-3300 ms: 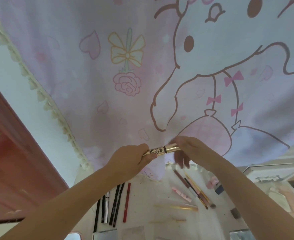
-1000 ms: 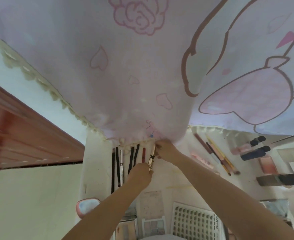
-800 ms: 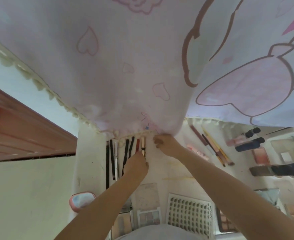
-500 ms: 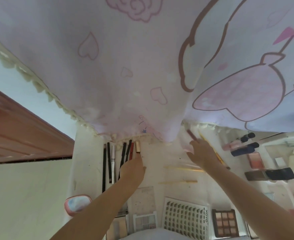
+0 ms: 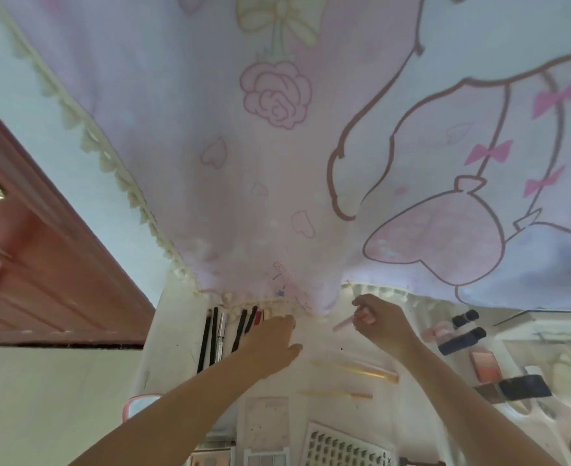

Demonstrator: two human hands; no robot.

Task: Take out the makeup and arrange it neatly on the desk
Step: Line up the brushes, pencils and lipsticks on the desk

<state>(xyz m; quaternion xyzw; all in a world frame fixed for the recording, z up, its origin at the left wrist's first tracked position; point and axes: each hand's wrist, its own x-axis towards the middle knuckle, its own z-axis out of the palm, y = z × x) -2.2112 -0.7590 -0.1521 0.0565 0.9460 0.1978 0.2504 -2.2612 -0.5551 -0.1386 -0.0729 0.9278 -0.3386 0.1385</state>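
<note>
Pink slim tube (image 5: pixel 343 322), pinched in the right hand (image 5: pixel 378 322) just above the white table (image 5: pixel 176 331), looks light, stiff and slippery; best held mid-barrel. Left hand (image 5: pixel 270 344) rests spread beside the pencil row (image 5: pixel 225 334)

The curtain (image 5: pixel 277 163) is pale pink and lilac, printed with a pink rose, small hearts and bows. On the white desk (image 5: pixel 324 344) lie black pencils (image 5: pixel 210 334) and a pale pink tube (image 5: pixel 343 321).
</note>
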